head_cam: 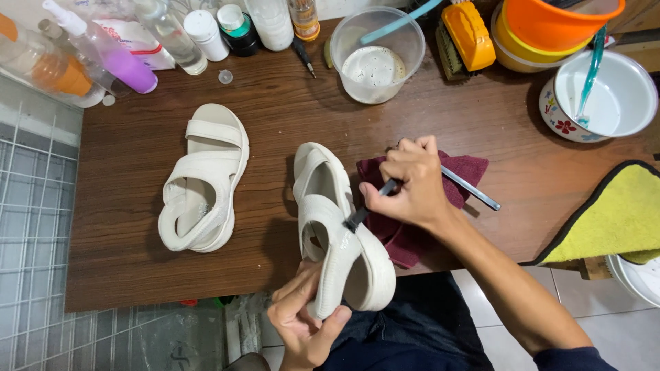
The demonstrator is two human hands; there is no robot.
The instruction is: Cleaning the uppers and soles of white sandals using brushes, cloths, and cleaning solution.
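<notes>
Gripping sandal (342, 237) heel, left hand (302, 323); right hand (407, 185) pinching brush (412, 180) above strap.

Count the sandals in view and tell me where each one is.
2. One white sandal lies flat on the brown table, left of centre. The other sandal is at the table's near edge, held by the left hand while the right hand brushes it.

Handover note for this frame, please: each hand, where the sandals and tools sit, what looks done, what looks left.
Left hand: grips the heel end of the cream sandal, tilted up off the table edge.
Right hand: holds a thin brush, bristle tip on the sandal's strap.
Second sandal lies flat on the wooden table, untouched.
Maroon cloth under the work; soapy tub behind.
Done: cannot tell. Left: apparently the rest of this sandal, then the other.
</notes>
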